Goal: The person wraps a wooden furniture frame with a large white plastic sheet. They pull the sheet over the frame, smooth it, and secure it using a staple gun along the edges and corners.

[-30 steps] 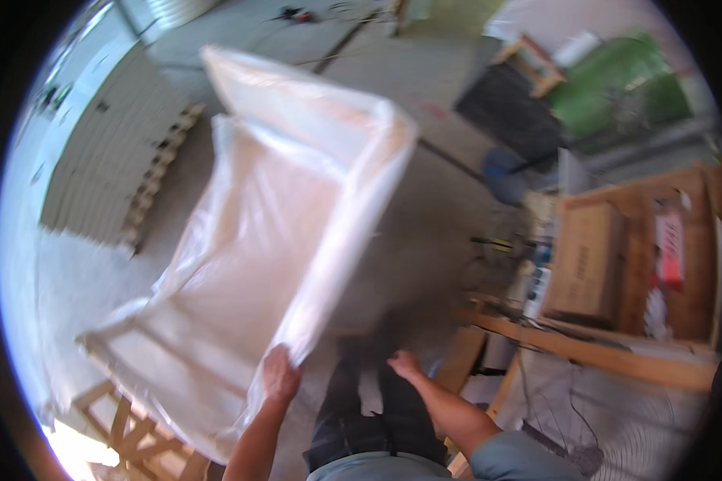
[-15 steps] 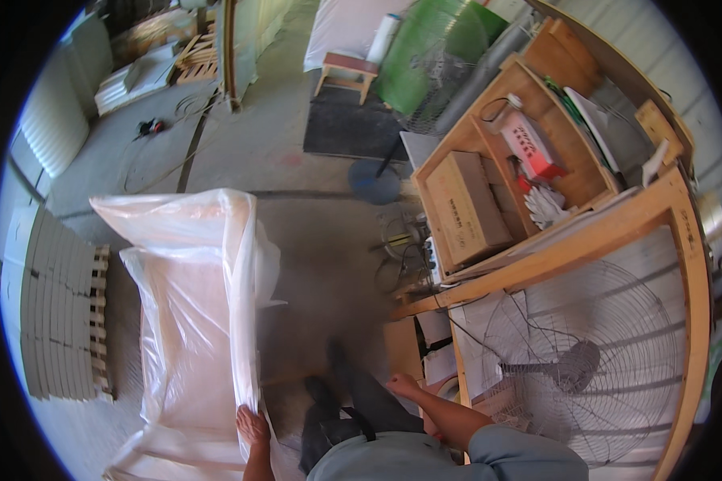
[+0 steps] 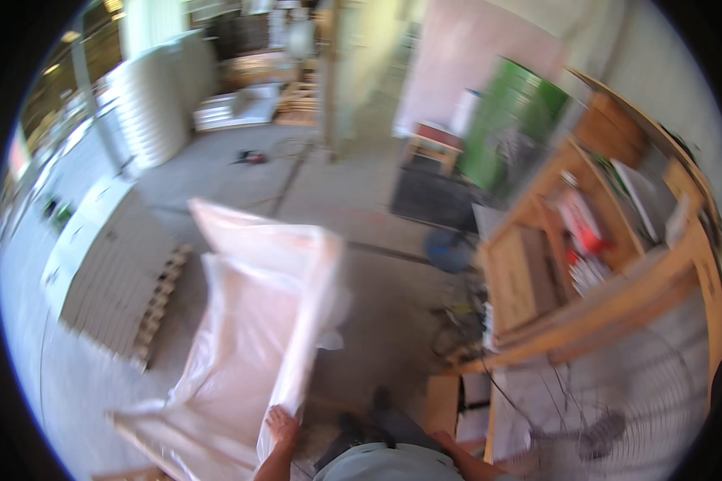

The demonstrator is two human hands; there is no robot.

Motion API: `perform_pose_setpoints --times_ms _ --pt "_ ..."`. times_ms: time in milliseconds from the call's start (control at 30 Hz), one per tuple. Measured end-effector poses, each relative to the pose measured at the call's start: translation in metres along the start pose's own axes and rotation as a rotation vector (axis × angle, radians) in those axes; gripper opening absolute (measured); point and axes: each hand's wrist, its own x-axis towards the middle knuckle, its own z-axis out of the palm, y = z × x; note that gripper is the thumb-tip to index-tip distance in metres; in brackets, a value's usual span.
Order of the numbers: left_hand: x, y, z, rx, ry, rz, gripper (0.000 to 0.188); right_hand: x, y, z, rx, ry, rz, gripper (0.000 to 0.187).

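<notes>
Left hand [image 3: 283, 427], lower centre, fingers draped over the plastic-wrapped frame [image 3: 245, 341]! Right hand [image 3: 443, 441] blurred, finger state can't be told; red-white box [image 3: 582, 220], right, print illegible.

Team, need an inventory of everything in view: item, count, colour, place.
Plastic-wrapped piece: 1, pinkish white, left of centre
Panel stack: 1, grey, left
Pallet: 1, pale, under the stack
Ribbed rolls: count unclear, whitish, upper left
Tool: 1, red and black, floor, upper left
Stool: 1, reddish top, upper centre
Mat: 1, black, by the stool
Sheet: 1, green, upper right
Wooden tray: 1, brown, right
Carton: 1, brown, in tray
Box: 1, red and white, in tray
Fan: 1, grey, lower right
Background: too blurred to count
Left hand: 1, bare, on wrapped piece's edge
Right hand: 1, bare, blurred, near lap
</notes>
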Motion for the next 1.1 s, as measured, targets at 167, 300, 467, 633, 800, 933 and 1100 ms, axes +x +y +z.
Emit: perform_pose_setpoints --times_ms 167,300,467,633,800,933,1100 --pt "-0.051 0.004 -0.022 -0.112 0.198 0.159 0.070 0.027 -0.032 -0.042 -0.060 -0.106 -0.086 0.046" --pt "-0.108 -0.009 -0.024 -0.125 0.251 0.205 0.061 0.060 -0.094 -0.063 -0.046 -0.208 -0.099 0.041" --pt "-0.178 -0.031 0.015 -0.287 -0.048 -0.294 0.055 0.087 -0.151 -0.088 0.015 -0.292 -0.083 0.036" --pt "-0.238 -0.041 0.054 -0.370 -0.220 -0.779 0.052 0.119 -0.167 -0.119 -0.032 -0.354 -0.104 0.030" --pt "-0.268 -0.007 0.078 -0.646 -0.243 -0.989 0.053 0.152 -0.172 -0.147 -0.442 -0.536 -0.620 0.029" --pt "-0.296 0.039 0.090 -0.737 -0.206 -1.058 0.055 0.145 -0.200 -0.168 -0.171 -0.538 -0.206 0.035" --pt "-0.337 0.071 0.121 -0.696 -0.286 -1.022 0.058 0.140 -0.244 -0.174 -0.028 -0.558 -0.092 0.035"
